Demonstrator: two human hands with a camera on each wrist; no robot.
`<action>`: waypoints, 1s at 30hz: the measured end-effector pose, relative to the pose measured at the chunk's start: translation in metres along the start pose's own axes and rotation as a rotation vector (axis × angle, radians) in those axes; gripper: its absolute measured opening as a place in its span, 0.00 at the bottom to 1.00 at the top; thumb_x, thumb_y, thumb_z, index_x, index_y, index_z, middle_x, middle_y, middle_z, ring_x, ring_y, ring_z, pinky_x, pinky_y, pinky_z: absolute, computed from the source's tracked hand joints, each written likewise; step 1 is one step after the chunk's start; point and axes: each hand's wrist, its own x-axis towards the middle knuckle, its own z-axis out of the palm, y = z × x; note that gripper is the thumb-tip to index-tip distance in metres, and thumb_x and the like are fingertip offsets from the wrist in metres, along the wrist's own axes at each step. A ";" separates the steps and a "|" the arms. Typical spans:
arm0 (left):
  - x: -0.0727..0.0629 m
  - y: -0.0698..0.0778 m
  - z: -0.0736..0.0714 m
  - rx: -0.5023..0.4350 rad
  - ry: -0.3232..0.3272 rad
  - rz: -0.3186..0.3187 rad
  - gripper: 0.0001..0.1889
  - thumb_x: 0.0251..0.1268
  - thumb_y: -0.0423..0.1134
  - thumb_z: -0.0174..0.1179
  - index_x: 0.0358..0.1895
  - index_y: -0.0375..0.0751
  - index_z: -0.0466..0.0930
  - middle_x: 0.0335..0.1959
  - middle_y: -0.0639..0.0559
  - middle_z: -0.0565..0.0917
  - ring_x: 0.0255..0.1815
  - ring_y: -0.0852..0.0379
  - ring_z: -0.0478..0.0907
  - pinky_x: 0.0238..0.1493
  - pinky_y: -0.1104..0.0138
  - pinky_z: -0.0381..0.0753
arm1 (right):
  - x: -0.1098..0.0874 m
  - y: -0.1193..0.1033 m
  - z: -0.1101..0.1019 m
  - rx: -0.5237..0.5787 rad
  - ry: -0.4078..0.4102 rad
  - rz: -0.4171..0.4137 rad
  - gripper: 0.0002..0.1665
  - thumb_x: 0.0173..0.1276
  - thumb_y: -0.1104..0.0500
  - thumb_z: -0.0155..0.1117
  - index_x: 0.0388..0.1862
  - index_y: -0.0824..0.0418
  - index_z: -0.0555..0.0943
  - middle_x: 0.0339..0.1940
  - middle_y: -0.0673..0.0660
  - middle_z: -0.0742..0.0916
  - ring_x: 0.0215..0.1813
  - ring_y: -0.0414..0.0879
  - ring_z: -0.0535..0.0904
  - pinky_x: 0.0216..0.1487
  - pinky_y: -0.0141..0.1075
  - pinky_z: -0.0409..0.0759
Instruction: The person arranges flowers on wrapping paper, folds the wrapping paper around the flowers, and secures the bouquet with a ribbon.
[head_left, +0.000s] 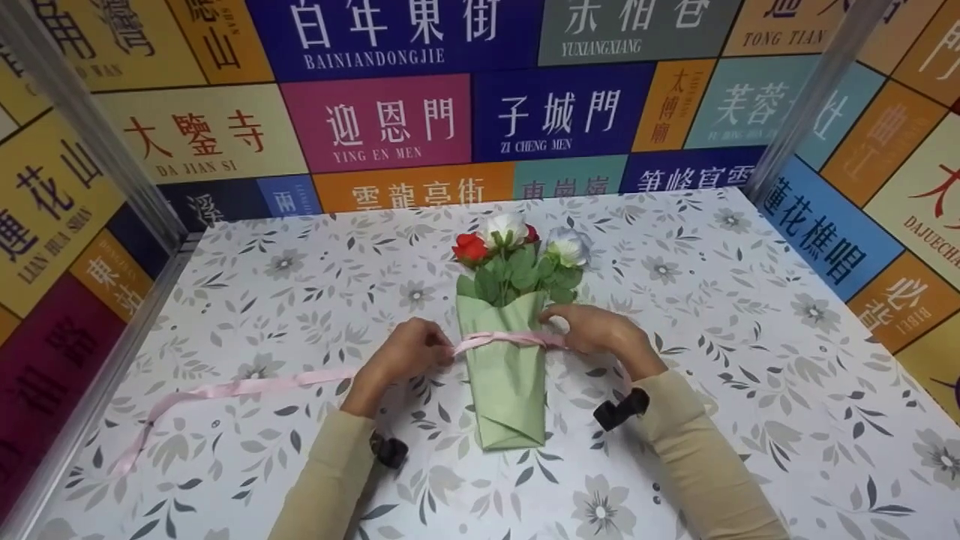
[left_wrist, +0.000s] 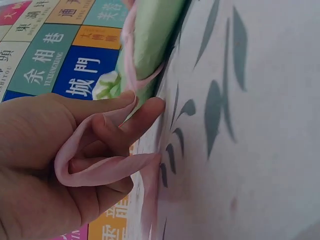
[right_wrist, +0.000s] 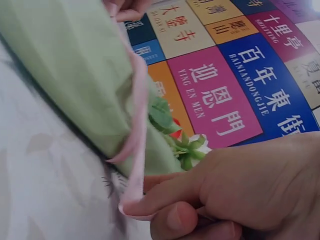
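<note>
A bouquet wrapped in pale green paper (head_left: 506, 390) lies on the table, its red, white and pale blue flowers (head_left: 504, 231) toward the back wall. Around the wrapping runs a pink ribbon (head_left: 499, 339), with strands crossing over the front. To the left of the bouquet, my left hand (head_left: 411, 349) pinches the ribbon; in the left wrist view a loop of ribbon (left_wrist: 107, 169) passes across its fingers. My right hand (head_left: 596, 330), at the bouquet's right edge, grips the other part of the ribbon, which bends round a finger in the right wrist view (right_wrist: 134, 205).
A long ribbon tail (head_left: 240, 387) trails left over the floral tablecloth (head_left: 720, 300). Panels with colourful lettering (head_left: 375, 124) stand behind and at both sides of the table. Black wrist straps (head_left: 621, 409) sit on both sleeves.
</note>
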 end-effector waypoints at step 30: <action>0.012 -0.018 -0.024 -0.071 0.097 0.005 0.07 0.67 0.37 0.65 0.34 0.36 0.86 0.28 0.48 0.84 0.27 0.56 0.77 0.27 0.70 0.73 | -0.011 0.068 -0.020 0.196 0.076 -0.108 0.18 0.74 0.57 0.60 0.30 0.70 0.82 0.15 0.49 0.76 0.19 0.39 0.69 0.22 0.32 0.68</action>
